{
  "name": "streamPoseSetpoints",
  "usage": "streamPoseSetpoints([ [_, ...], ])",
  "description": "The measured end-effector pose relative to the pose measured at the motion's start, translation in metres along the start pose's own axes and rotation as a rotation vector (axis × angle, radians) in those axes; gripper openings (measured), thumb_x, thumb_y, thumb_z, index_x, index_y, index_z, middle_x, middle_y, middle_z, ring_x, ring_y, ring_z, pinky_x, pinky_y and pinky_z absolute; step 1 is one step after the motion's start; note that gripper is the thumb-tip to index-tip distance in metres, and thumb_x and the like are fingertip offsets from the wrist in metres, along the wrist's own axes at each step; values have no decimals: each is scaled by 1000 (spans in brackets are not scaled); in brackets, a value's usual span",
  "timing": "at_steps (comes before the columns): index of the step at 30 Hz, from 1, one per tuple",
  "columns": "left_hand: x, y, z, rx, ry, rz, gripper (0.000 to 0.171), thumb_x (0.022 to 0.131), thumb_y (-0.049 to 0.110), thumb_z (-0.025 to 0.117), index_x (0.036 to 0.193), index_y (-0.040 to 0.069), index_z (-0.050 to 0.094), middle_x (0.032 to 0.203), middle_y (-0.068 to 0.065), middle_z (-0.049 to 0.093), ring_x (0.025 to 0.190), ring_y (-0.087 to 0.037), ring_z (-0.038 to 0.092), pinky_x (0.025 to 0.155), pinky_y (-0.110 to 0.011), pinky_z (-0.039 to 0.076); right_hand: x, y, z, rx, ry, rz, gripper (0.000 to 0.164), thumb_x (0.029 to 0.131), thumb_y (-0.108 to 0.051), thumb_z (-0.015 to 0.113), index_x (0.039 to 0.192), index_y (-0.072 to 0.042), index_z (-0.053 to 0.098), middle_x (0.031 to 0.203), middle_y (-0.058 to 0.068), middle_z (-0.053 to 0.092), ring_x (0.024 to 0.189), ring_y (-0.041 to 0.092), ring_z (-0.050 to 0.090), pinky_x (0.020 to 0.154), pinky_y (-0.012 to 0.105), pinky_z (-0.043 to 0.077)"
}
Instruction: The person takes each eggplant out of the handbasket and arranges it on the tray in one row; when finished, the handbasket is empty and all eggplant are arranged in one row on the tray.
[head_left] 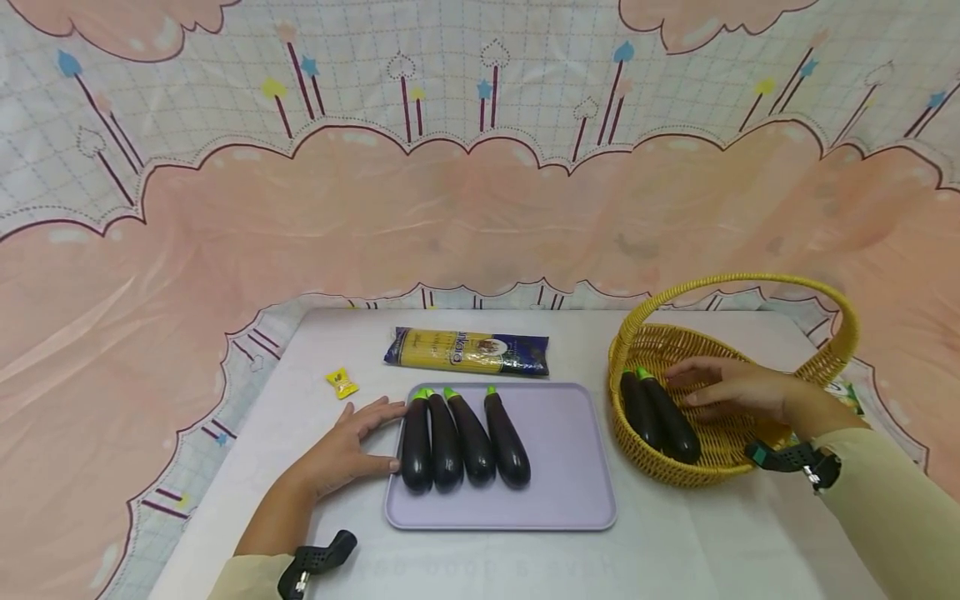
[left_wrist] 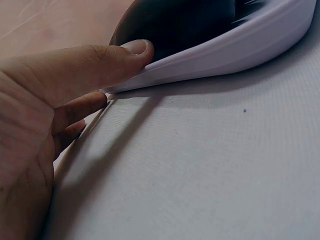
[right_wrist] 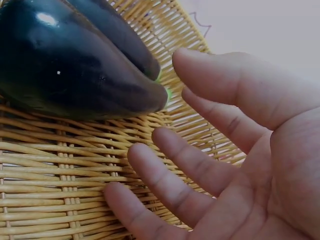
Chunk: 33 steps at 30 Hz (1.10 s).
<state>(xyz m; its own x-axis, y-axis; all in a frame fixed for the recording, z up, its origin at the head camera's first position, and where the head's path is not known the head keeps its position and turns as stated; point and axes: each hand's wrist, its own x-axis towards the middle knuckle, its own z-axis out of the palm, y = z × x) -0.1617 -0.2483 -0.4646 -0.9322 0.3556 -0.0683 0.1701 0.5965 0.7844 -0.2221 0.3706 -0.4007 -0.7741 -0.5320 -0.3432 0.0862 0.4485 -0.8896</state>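
Several dark eggplants (head_left: 471, 439) with green stem ends lie side by side on a lilac tray (head_left: 573, 458). My left hand (head_left: 347, 447) rests at the tray's left edge, fingers spread; in the left wrist view its thumb (left_wrist: 132, 50) touches the rim beside an eggplant (left_wrist: 180, 25). Two more eggplants (head_left: 667, 421) lie together in the left half of a yellow wicker basket (head_left: 667, 473). Inside that basket, my right hand (head_left: 738, 387) is held beside them with nothing in its grasp. Its fingers (right_wrist: 175, 170) are loosely extended over the woven bottom in the right wrist view.
A yellow and blue pack of spaghetti (head_left: 467, 351) lies behind the tray. To the left is a small yellow wrapped candy (head_left: 342, 383). The basket's tall handle (head_left: 742, 279) arches above my right hand. A partly hidden green packet (head_left: 846, 395) sits behind the right forearm.
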Motion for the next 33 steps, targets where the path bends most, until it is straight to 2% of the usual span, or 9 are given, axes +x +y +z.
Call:
streamPoseSetpoints([
  [7,0,-2,1,19,10,26,84,78,29,95,153,16,60,164,-15,48,162,-39,21,130,-61,-12,7,2,-3,-7,-93,2,60,103,-14,66,157,2,43,160,31,42,137,34,57,107,51,57],
  [15,0,-6,3,34,15,62,83,78,29,95,153,15,60,163,-15,50,161,-40,23,130,-62,-11,11,3,-1,0,-135,-10,62,103,-12,67,157,2,43,157,27,47,137,32,56,106,46,57],
  [20,0,-5,1,37,19,60,83,79,29,95,153,15,60,163,-15,49,161,-40,23,130,-62,-11,14,1,2,-35,-145,-19,64,102,-13,68,158,3,42,158,30,45,135,36,57,103,41,58],
  [25,-1,-3,1,21,12,36,84,79,29,95,153,15,59,164,-15,47,162,-40,20,130,-61,-12,16,-2,4,-119,-150,-5,70,98,-16,73,160,1,43,160,32,40,138,40,51,101,34,57],
  [33,-2,-2,1,25,14,19,83,80,29,94,154,17,59,165,-14,47,162,-39,20,130,-61,-12,19,-5,8,-204,-98,3,72,95,-21,79,156,-2,47,152,27,48,133,40,52,101,35,54],
])
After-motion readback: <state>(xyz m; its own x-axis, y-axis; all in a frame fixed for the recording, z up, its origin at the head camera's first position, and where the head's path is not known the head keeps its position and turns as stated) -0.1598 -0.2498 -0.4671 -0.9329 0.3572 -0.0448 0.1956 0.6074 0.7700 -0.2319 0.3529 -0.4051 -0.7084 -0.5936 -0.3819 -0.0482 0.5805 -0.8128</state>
